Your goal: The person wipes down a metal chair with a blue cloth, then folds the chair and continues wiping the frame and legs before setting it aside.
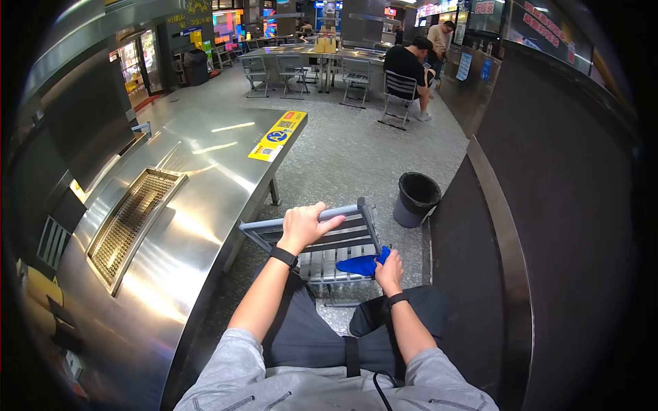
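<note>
A grey folding chair (329, 236) with a slatted seat and back stands right in front of my knees. My left hand (305, 225) is wrapped round the top rail of its backrest, thumb pointing right. Bunched in my right hand (389, 271) is a blue cloth (358, 266), which lies against the chair at its right side, over the seat slats. The fingers of my right hand are partly hidden by the cloth.
A steel table (199, 267) with a mesh grill (133, 229) and a yellow sticker (277, 135) runs along the left. A black bin (417, 197) stands by the dark wall (480, 274) at right. Farther off, a person (406, 68) sits on a folding chair and another person (439, 41) stands behind.
</note>
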Available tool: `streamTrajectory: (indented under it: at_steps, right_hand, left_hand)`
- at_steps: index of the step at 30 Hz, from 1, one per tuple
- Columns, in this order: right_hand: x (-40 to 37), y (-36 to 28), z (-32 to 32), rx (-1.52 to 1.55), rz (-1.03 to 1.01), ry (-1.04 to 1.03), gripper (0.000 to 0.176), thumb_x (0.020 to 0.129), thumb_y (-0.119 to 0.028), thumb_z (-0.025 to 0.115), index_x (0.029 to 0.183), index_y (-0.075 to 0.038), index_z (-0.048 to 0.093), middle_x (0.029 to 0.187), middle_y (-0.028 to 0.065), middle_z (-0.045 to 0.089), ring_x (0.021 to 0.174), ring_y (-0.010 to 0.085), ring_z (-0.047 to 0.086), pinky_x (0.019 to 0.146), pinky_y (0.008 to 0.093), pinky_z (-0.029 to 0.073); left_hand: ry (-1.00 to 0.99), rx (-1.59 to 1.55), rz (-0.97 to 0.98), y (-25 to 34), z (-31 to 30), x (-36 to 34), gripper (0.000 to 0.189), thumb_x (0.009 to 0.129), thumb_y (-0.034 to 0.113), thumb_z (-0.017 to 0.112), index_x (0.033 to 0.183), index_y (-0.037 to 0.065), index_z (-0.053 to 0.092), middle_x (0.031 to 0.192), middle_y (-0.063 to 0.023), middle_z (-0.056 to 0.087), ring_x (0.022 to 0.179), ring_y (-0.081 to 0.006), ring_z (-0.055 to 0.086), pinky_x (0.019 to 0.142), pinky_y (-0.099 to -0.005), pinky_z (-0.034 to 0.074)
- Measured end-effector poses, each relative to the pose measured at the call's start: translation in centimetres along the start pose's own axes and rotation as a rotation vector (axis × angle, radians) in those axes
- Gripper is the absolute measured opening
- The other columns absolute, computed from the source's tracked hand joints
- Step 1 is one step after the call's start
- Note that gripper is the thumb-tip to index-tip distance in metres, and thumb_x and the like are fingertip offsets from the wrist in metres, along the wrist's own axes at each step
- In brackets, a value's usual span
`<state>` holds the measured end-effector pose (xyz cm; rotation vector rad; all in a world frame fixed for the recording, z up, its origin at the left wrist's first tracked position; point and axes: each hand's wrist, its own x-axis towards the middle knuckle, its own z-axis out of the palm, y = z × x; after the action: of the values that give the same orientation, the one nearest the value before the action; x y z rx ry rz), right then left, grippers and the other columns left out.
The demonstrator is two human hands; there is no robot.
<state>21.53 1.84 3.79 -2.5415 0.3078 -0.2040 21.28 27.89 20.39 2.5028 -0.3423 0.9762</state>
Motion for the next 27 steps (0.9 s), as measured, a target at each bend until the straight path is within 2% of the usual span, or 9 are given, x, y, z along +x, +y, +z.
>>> streamTrajectory:
  at_steps: [2,6,10,14,17,20,23,27]
  right_hand:
    - [0.0,-0.5,-0.7,0.003,-0.047,-0.023,0.049,0.080,-0.013,0.075,0.119,-0.003,0.047,0.118,0.0220,0.057,0.116,0.0418,0.054,0.094,0.0526,0.044]
    - [-0.8,-2.2,-2.9,0.173,-0.180,0.054,0.047,0.079,-0.007,0.072,0.119,-0.002,0.049,0.116,0.0234,0.058,0.112,0.0428,0.055,0.094,0.0494,0.045]
    - [-1.2,-5.1,-5.2,0.356,-0.456,0.216,0.047,0.082,-0.009,0.071,0.123,-0.002,0.051,0.115,0.0221,0.057,0.111,0.0414,0.054,0.096,0.0458,0.044]
    - [-1.4,-6.9,-5.7,0.479,-0.503,0.248,0.048,0.083,-0.013,0.073,0.124,-0.004,0.050,0.117,0.0200,0.056,0.112,0.0401,0.054,0.095,0.0469,0.044]
    - [-1.3,-5.4,-4.3,0.383,-0.469,0.221,0.054,0.083,-0.015,0.072,0.129,-0.002,0.047,0.122,0.0217,0.055,0.116,0.0413,0.052,0.099,0.0467,0.041]
    - [-1.3,-1.9,-0.2,0.202,-0.188,0.189,0.057,0.084,-0.022,0.074,0.131,-0.007,0.045,0.125,0.0172,0.053,0.121,0.0387,0.049,0.099,0.0513,0.040]
    - [-1.5,0.0,1.2,0.059,0.012,0.111,0.058,0.085,-0.028,0.073,0.131,-0.007,0.045,0.127,0.0166,0.052,0.124,0.0390,0.047,0.100,0.0539,0.036]
    - [-1.1,-0.1,0.9,0.100,-0.045,0.118,0.053,0.085,-0.027,0.073,0.126,-0.004,0.048,0.122,0.0176,0.054,0.120,0.0404,0.048,0.100,0.0535,0.037]
  left_hand:
    - [0.013,0.005,0.008,-0.1,-0.2,-0.3,0.056,0.079,0.063,0.068,0.064,0.010,0.057,0.057,-0.0126,0.061,0.056,-0.0346,0.064,0.047,-0.0428,0.048]
    - [0.038,0.005,0.015,-0.1,0.0,-0.6,0.055,0.079,0.059,0.071,0.063,0.010,0.054,0.054,-0.0117,0.059,0.053,-0.0330,0.063,0.047,-0.0413,0.047]
    - [0.039,0.008,0.012,0.3,0.2,-0.5,0.054,0.079,0.058,0.072,0.062,0.010,0.053,0.053,-0.0111,0.057,0.052,-0.0328,0.062,0.047,-0.0411,0.046]
    - [0.051,0.014,0.012,0.2,0.1,-0.5,0.054,0.079,0.058,0.073,0.062,0.010,0.053,0.053,-0.0112,0.057,0.052,-0.0332,0.062,0.047,-0.0414,0.046]
    - [0.050,0.028,0.019,0.2,0.0,-0.6,0.054,0.079,0.058,0.073,0.063,0.009,0.053,0.052,-0.0110,0.056,0.051,-0.0329,0.061,0.046,-0.0412,0.045]
    - [0.055,0.027,0.027,0.3,0.0,-0.9,0.054,0.079,0.058,0.073,0.063,0.010,0.054,0.052,-0.0106,0.055,0.051,-0.0324,0.061,0.046,-0.0409,0.045]
    - [0.055,0.033,0.027,0.4,0.2,-1.1,0.055,0.079,0.059,0.072,0.062,0.010,0.053,0.051,-0.0099,0.054,0.050,-0.0316,0.060,0.046,-0.0406,0.045]
    - [0.080,0.026,0.035,0.5,0.4,-1.2,0.055,0.078,0.059,0.072,0.062,0.010,0.053,0.050,-0.0096,0.053,0.049,-0.0315,0.060,0.045,-0.0405,0.045]
